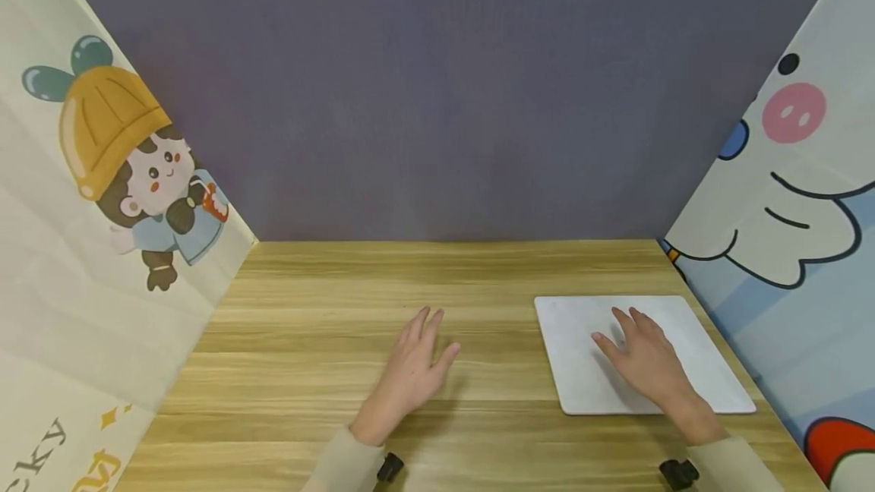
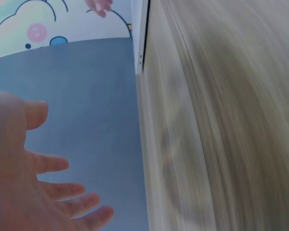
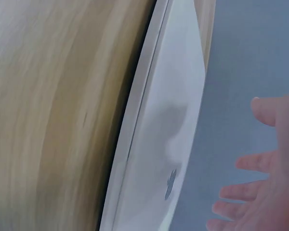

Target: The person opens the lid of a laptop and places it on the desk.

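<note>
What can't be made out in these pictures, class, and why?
Head: part of the closed laptop, behind the right hand.
Head: start of the wall lettering, cut at the bottom left corner.
Left wrist: marks on the laptop's side, too small to identify.
Right wrist: laptop ends, beyond top and bottom edges.

A grey wall (image 1: 451,89) rises behind the wood-grain tabletop (image 1: 301,325)

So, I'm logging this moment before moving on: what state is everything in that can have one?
Laptop: lid closed, lying flat on the table
Left hand: open, empty, held above the table
Right hand: open, empty, held above the laptop
</note>
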A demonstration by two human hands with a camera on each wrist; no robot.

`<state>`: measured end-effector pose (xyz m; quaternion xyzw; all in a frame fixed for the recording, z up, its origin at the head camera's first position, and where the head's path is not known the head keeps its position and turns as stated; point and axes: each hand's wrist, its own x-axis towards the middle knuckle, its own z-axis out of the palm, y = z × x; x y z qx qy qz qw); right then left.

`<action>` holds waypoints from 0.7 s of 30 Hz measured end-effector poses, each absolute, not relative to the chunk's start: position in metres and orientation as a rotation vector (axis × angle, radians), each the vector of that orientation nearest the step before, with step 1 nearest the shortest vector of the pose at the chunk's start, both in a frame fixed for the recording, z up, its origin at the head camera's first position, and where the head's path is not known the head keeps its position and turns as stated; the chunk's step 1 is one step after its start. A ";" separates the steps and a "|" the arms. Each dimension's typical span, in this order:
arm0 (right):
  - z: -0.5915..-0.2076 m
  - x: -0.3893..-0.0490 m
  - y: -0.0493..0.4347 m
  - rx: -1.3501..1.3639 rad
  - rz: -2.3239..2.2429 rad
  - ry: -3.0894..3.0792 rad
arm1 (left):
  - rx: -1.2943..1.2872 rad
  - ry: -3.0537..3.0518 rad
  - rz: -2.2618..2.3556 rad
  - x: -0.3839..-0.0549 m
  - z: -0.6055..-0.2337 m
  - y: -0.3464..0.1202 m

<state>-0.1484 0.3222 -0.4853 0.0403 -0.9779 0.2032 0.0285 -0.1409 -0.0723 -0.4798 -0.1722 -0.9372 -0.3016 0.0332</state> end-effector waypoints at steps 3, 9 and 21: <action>-0.487 -0.149 0.330 0.098 0.629 -3.000 | -0.544 -2.895 -0.925 -0.142 -0.479 -0.066; -0.487 -0.149 0.343 0.054 0.621 -2.980 | -0.584 -2.892 -0.909 -0.142 -0.480 -0.055; -0.487 -0.150 0.370 -0.010 0.567 -2.964 | -0.608 -2.939 -0.922 -0.145 -0.480 -0.031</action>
